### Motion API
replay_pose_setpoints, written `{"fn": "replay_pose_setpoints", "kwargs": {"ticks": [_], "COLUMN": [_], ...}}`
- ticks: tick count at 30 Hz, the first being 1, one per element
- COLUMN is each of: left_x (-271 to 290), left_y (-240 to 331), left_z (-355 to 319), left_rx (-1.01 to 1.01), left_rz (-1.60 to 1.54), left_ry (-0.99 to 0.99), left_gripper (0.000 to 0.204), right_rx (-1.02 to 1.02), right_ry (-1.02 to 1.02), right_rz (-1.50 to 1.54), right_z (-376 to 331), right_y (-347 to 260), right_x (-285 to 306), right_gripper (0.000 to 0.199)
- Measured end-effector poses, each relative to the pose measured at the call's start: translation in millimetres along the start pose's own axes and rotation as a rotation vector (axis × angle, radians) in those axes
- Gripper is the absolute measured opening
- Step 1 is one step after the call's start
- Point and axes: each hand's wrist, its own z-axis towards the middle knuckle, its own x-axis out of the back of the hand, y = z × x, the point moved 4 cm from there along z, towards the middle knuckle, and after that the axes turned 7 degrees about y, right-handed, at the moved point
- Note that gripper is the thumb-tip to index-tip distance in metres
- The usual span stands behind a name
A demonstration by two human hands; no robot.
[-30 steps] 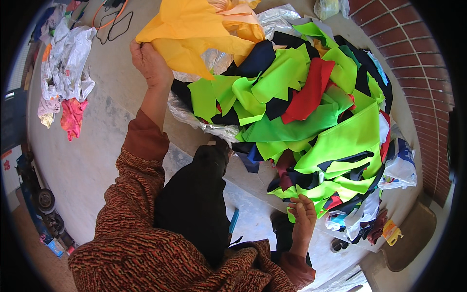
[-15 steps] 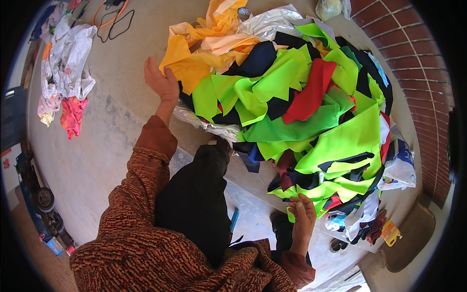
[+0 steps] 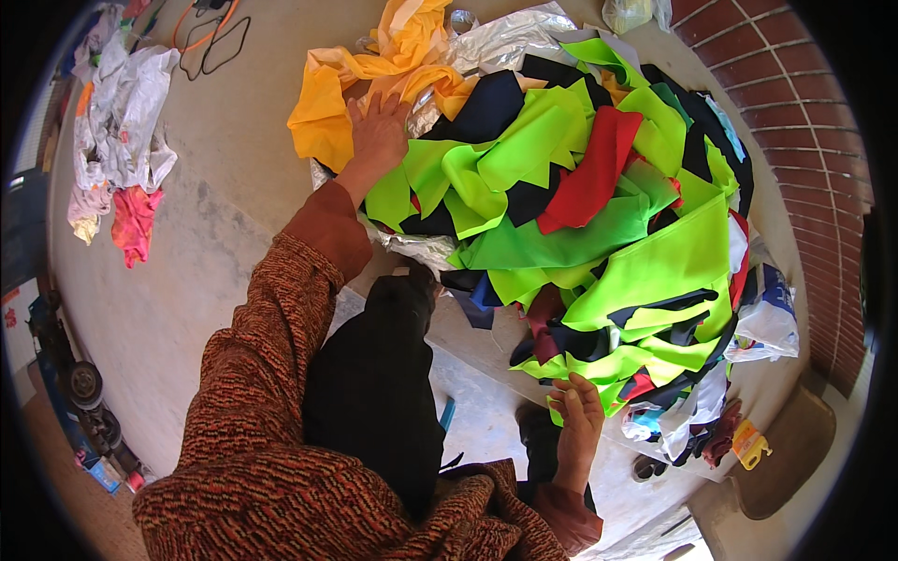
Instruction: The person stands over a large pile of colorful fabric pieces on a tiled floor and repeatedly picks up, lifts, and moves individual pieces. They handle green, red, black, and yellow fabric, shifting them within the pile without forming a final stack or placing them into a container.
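Note:
A big heap of cloth scraps in bright green, black, red and navy lies on the concrete floor in front of me. My left hand rests flat with spread fingers at the heap's left edge, touching a crumpled yellow cloth. A red strip lies on top of the heap. My right hand sits at the near edge of the heap, fingers curled against green and black scraps; whether it grips any is not visible. Silver foil sheeting shows under the pile.
A smaller heap of white, orange and pink cloth lies at the far left, with an orange cord beyond it. A red brick wall runs along the right. Small wheels stand at the lower left.
My left hand held the yellow cloth up a second ago; it has dropped the cloth onto the heap's left side and now lies flat against it. My right hand has stayed put.

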Motion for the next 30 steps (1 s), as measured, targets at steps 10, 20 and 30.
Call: {"fn": "replay_pose_setpoints", "kwargs": {"ticks": [10,20,30], "left_x": [16.7,-19.8,-26.0], "left_y": [76.7,69.2,64.5], "left_z": [34.1,29.8,19.4], "left_rx": [0.01,0.208,0.02], "left_rz": [-0.568,-0.814,-0.544], "left_ry": [0.192,0.005,0.084], "left_gripper": [0.034,0.054,0.025], "right_rx": [-0.013,-0.027,-0.044], "right_ry": [-0.016,-0.006,-0.008], "right_rz": [0.018,0.007,0.012], "right_z": [1.4,1.6,-0.1], "right_y": [2.4,4.3,3.9], "right_x": [0.1,-0.3,-5.3], "right_gripper": [0.027,0.027,0.026]}}
